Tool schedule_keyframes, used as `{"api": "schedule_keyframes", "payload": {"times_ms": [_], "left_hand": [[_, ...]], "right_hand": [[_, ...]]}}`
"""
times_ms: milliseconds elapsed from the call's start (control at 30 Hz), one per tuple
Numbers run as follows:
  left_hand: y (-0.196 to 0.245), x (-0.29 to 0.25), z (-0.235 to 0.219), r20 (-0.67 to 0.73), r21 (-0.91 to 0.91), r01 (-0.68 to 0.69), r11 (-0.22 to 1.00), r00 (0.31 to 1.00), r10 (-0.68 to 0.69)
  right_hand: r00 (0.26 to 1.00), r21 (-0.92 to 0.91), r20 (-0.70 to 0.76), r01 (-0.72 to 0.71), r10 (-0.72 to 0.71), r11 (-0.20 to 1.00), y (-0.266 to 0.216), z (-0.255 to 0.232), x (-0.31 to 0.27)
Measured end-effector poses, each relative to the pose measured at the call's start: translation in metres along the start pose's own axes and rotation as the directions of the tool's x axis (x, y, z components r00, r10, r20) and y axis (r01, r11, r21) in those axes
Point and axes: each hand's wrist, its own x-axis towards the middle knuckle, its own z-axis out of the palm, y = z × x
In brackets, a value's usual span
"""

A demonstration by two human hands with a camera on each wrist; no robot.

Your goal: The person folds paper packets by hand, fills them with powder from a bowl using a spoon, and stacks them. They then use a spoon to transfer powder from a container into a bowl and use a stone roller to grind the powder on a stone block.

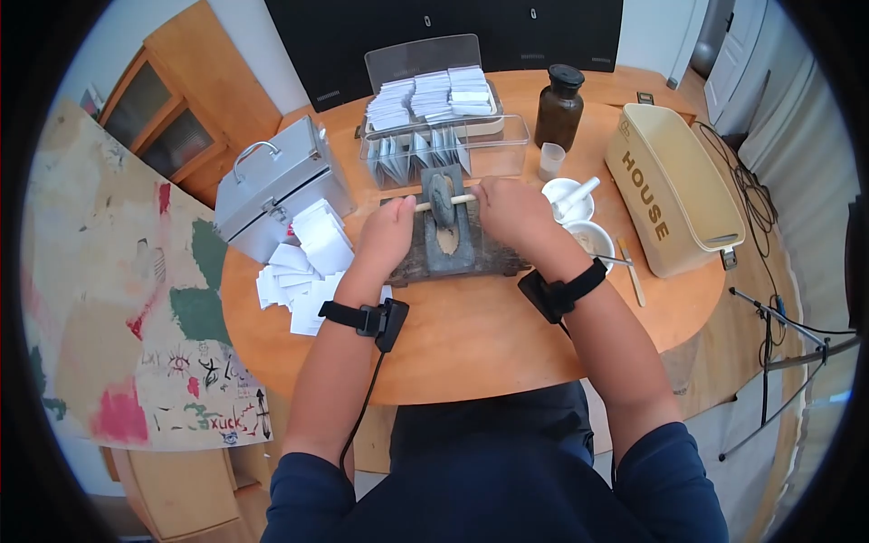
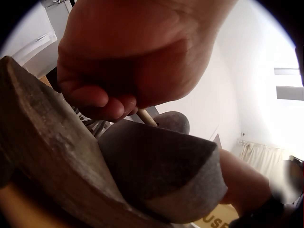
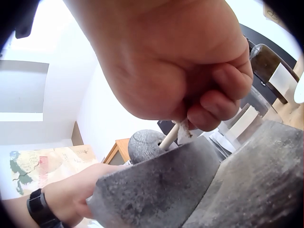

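A grey stone wheel (image 1: 443, 200) stands upright in the slot of a long stone trough (image 1: 450, 262), which rests on a dark wooden base (image 1: 407, 262). A pale wooden rod (image 1: 459, 199) passes through the wheel's centre. The left hand (image 1: 387, 237) grips the rod's left end with curled fingers, and the right hand (image 1: 518, 217) grips its right end. In the left wrist view, the left hand (image 2: 128, 57) is above the trough's side (image 2: 161, 166). The right wrist view has the right hand (image 3: 180, 61) curled round the rod (image 3: 169, 136) beside the wheel (image 3: 145, 146). Light brown material (image 1: 448, 240) lies in the trough.
Left stand a metal case (image 1: 281, 190) and white paper packets (image 1: 321, 237). Behind are clear boxes (image 1: 498, 145) of packets, a brown jar (image 1: 559, 113) and a small cup (image 1: 551, 161). To the right are white bowls (image 1: 584, 210), a wooden stick (image 1: 634, 276) and a cream bin (image 1: 647, 204).
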Motion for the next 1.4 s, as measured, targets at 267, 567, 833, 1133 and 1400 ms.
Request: {"api": "schedule_keyframes", "payload": {"times_ms": [267,567,833,1133,1400], "left_hand": [[-0.004,-0.005,0.003,0.008,0.004,-0.021,1.0,1.0,0.021],[-0.003,0.004,0.005,0.049,-0.056,0.033,0.998,0.998,-0.03],[0.01,-0.015,-0.005,0.21,-0.249,0.226,0.942,0.962,-0.175],[0.015,-0.016,-0.004,0.165,-0.275,0.2,0.94,0.974,-0.158],[0.007,-0.007,-0.001,0.156,-0.279,0.167,0.946,0.98,-0.127]], "right_hand": [[1.0,0.001,0.002,0.008,-0.008,1.0,0.004,0.007,-0.006],[1.0,-0.003,-0.003,0.018,-0.018,1.0,0.009,0.004,-0.002],[0.997,-0.009,0.078,-0.021,0.022,1.0,0.01,0.0,-0.01],[0.997,-0.02,0.07,-0.014,0.015,1.0,0.01,0.001,-0.006],[0.997,-0.058,0.062,0.04,-0.036,0.998,0.005,-0.002,-0.001]]}}
